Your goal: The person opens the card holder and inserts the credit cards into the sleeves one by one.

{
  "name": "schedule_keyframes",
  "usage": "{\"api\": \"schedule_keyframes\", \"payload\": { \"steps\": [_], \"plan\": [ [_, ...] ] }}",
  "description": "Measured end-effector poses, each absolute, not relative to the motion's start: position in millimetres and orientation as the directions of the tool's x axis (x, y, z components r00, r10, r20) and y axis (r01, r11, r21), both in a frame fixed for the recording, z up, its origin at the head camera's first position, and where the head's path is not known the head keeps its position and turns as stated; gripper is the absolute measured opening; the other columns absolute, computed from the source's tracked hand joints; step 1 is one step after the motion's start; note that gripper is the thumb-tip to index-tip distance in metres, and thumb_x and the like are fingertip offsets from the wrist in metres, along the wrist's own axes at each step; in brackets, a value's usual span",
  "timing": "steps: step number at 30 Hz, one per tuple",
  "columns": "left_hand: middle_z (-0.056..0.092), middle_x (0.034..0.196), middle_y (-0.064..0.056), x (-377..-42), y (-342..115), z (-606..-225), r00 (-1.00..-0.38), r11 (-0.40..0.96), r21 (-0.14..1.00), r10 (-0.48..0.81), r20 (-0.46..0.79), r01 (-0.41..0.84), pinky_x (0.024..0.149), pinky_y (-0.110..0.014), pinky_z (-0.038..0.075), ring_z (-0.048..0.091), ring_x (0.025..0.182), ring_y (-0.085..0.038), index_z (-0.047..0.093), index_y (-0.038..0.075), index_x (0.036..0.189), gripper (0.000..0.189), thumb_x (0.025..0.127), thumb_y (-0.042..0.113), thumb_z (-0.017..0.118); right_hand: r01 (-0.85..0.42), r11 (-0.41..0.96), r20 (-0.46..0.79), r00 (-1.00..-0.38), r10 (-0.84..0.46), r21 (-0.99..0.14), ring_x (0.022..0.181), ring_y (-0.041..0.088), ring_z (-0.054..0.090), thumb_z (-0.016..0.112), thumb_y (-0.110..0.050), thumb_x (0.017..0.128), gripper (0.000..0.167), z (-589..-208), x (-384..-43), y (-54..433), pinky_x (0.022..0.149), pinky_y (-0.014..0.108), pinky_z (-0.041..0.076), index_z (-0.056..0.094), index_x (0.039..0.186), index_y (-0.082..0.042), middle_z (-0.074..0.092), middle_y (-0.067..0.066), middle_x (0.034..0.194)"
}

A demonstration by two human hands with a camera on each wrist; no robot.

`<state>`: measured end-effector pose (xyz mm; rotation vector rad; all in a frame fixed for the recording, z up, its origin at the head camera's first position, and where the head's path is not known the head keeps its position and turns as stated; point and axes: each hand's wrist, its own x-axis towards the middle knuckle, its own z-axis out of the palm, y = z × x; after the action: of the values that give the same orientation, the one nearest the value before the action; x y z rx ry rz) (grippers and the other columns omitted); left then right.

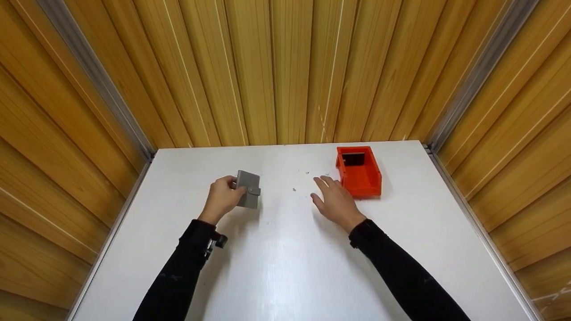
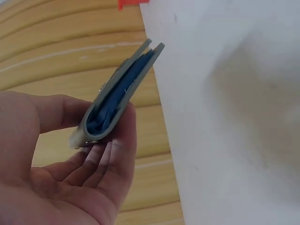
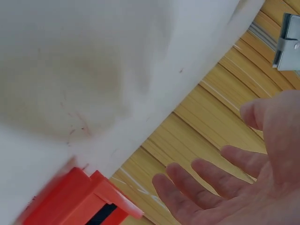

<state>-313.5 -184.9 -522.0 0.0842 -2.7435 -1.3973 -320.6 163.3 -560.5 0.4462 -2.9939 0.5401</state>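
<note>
A small grey wallet (image 1: 248, 189) with a snap strap on its right edge is held upright over the left part of the table. My left hand (image 1: 221, 199) grips it along its folded spine, thumb on the front and fingers behind. Blue material shows between the covers of the wallet (image 2: 112, 96) in the left wrist view. My right hand (image 1: 337, 203) holds nothing, its fingers spread loosely over the table. Just beyond it stands a red bin (image 1: 362, 171), its near left corner overlapped by the hand in the head view. Inside the bin's far end is a dark flat thing (image 1: 353, 159).
The white tabletop (image 1: 276, 267) carries a few small marks between the hands. Wood-patterned panels (image 1: 290, 71) rise behind and on both sides, with grey metal strips at the corners. The red bin stands toward the table's back right.
</note>
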Motion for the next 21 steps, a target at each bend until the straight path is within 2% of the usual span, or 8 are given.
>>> {"api": "schedule_keyframes", "payload": {
  "steps": [5,12,16,21],
  "plan": [
    [0.078,0.106,-0.020,-310.8,-158.3,-511.2,-0.999,0.558,0.829,-0.024,0.046,0.025,0.087,-0.045,0.066,0.075,0.097,-0.028,0.075,-0.004,0.128,0.038,0.096,0.015,0.073,-0.328,0.878,0.169,-0.944,-0.285,-0.350,0.147,0.035,0.060,0.063,-0.044,0.111,0.057,-546.7,-314.4,154.8,0.122,0.053,0.051,0.057,0.159,-0.013,0.059,0.014,0.161],
    [0.079,0.099,-0.015,-309.5,-123.8,-505.1,-0.997,0.529,0.846,0.016,0.070,0.068,0.081,-0.040,0.065,0.074,0.089,-0.023,0.077,0.001,0.118,0.030,0.091,0.015,0.078,-0.422,0.828,0.276,-0.901,-0.335,-0.370,0.123,0.030,0.072,0.068,-0.040,0.110,0.042,-528.3,-304.8,135.1,0.109,0.047,0.061,0.073,0.139,-0.011,0.075,0.012,0.134],
    [0.081,0.100,-0.014,-307.9,-107.3,-505.6,-0.995,0.505,0.858,0.050,0.082,0.096,0.081,-0.039,0.066,0.076,0.089,-0.021,0.077,0.001,0.118,0.029,0.092,0.014,0.079,-0.452,0.797,0.282,-0.889,-0.362,-0.400,0.107,0.028,0.076,0.070,-0.040,0.109,0.038,-522.4,-302.2,125.4,0.099,0.046,0.065,0.077,0.129,-0.009,0.079,0.012,0.118],
    [0.082,0.100,-0.013,-303.1,-92.5,-508.2,-0.990,0.476,0.869,0.084,0.109,0.136,0.078,-0.036,0.065,0.077,0.084,-0.019,0.075,0.002,0.116,0.027,0.092,0.014,0.079,-0.433,0.806,0.278,-0.898,-0.342,-0.404,0.094,0.025,0.074,0.073,-0.043,0.106,0.038,-522.9,-303.3,121.4,0.089,0.043,0.066,0.079,0.120,-0.008,0.080,0.010,0.107]
  ]
}}
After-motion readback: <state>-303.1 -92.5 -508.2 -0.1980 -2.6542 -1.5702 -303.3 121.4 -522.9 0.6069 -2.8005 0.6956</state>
